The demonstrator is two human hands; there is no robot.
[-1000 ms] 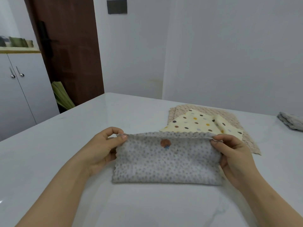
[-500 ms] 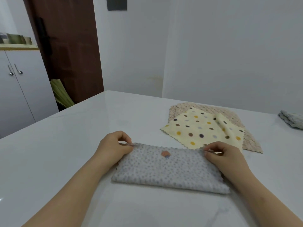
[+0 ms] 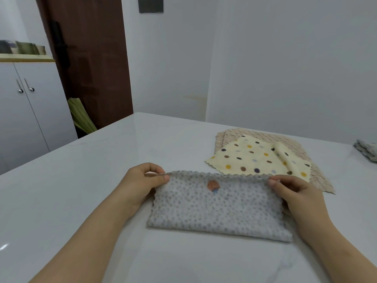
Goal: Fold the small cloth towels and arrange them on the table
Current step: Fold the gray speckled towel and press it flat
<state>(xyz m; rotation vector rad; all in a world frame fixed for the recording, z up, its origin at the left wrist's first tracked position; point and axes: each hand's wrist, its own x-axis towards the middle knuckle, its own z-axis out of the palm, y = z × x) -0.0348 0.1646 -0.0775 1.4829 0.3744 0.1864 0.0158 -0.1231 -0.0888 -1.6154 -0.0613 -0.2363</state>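
- Because the doubled edge must line up, my left hand (image 3: 140,184) pinches the far-left corner of the grey towel (image 3: 216,209) between thumb and fingers, both layers together.
- My right hand (image 3: 293,199) pinches the far-right corner the same way, so the scalloped edge runs taut between them.
- That grey towel lies folded in half on the table (image 3: 102,180), its fold nearest me; I judge a second fold is yet to be made.
- Just beyond the grey towel, to its right, the yellow spotted towel (image 3: 259,158) lies open on a beige towel (image 3: 230,133), within reach for later turns.
- Well to the right of the grey towel, a folded grey stack (image 3: 367,150) sits apart, likely the finished pile kept clear of my work.
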